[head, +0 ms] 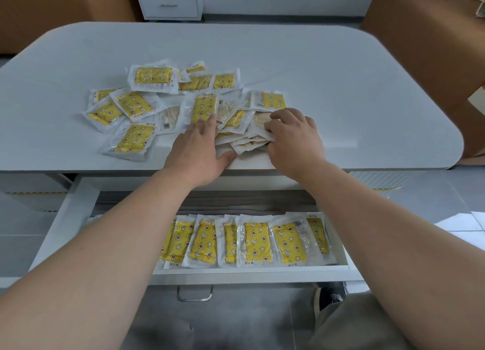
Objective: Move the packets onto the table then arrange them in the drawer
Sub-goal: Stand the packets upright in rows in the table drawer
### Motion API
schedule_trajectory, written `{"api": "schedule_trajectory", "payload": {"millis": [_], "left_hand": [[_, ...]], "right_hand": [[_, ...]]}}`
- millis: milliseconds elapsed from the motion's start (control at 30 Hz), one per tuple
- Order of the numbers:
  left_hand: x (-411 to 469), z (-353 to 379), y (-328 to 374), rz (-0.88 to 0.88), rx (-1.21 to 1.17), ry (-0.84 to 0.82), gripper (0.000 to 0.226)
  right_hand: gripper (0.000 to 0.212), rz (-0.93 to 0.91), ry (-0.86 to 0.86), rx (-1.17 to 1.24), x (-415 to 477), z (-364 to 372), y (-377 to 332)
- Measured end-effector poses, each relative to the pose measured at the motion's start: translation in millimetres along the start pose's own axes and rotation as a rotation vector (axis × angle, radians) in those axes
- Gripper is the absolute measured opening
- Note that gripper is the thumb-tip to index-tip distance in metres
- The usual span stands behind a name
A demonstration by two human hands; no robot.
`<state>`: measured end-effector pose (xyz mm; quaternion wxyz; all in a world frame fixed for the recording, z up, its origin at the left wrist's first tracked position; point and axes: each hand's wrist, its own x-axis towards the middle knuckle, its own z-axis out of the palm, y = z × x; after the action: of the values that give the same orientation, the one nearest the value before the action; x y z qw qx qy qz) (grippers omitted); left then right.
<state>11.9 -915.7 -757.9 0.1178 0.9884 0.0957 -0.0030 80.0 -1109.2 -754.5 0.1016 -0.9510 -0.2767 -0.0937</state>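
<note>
Hands mid-frame on tabletop [341, 87]: left hand [199, 150] flat, fingers straight on packets [203, 108]; right hand [291, 139] fingers curled, gripping packets.

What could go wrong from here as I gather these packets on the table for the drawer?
1. The stack under your right hand sits at the table edge; loose packets may slip into the open drawer or onto the floor.
2. The drawer's row overlaps and fills its front; dropping more in may disturb it.
</note>
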Motion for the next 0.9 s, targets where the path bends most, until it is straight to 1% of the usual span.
{"api": "schedule_trajectory", "payload": {"millis": [100, 167, 267, 333, 400, 467, 567, 633, 667, 733, 800, 833, 867, 900], "left_hand": [[-4, -2, 2, 0.011, -0.003, 0.078, 0.092], [-8, -4, 5, -0.003, 0.022, 0.113, 0.092], [-14, -3, 6, -0.032, 0.029, 0.105, 0.095], [-19, -1, 6, -0.038, 0.049, 0.092, 0.089], [-25, 0, 6, -0.021, 0.069, 0.114, 0.080], [-30, -1, 6, -0.018, 0.051, 0.114, 0.077], [-35, -5, 5, -0.028, 0.094, 0.079, 0.080], [-39, -7, 6, -0.040, 0.146, 0.081, 0.082], [-41, -9, 7, -0.057, 0.130, 0.089, 0.081], [-43, -11, 9, -0.108, 0.026, 0.125, 0.072], [-44, -12, 8, -0.134, -0.091, 0.171, 0.052], [-44, -11, 6, -0.131, -0.117, 0.191, 0.038], [-43, -10, 4, -0.131, -0.114, 0.198, 0.030], [-43, -9, 2, -0.137, -0.101, 0.193, 0.031]], "right_hand": [[0.022, 0.032, 0.009, 0.060, -5, -3, -1], [0.025, 0.034, 0.042, 0.086, -10, -3, -2], [0.036, 0.008, 0.120, 0.077, -15, -3, 0], [0.038, -0.024, 0.145, 0.048, -19, -2, 1], [0.034, -0.049, 0.139, 0.022, -21, -1, 2], [0.029, -0.052, 0.122, 0.033, -22, -1, 3], [0.021, -0.052, 0.099, 0.091, -24, -4, 2], [0.020, -0.047, 0.078, 0.117, -26, -6, 1], [0.020, -0.047, 0.084, 0.130, -28, -7, 1], [0.017, -0.072, 0.150, 0.159, -32, -7, 0], [0.015, -0.110, 0.254, 0.175, -36, -6, -3], [0.013, -0.117, 0.315, 0.188, -37, -6, -6], [0.011, -0.116, 0.385, 0.211, -37, -8, -9], [0.010, -0.097, 0.452, 0.250, -38, -10, -12]]}}
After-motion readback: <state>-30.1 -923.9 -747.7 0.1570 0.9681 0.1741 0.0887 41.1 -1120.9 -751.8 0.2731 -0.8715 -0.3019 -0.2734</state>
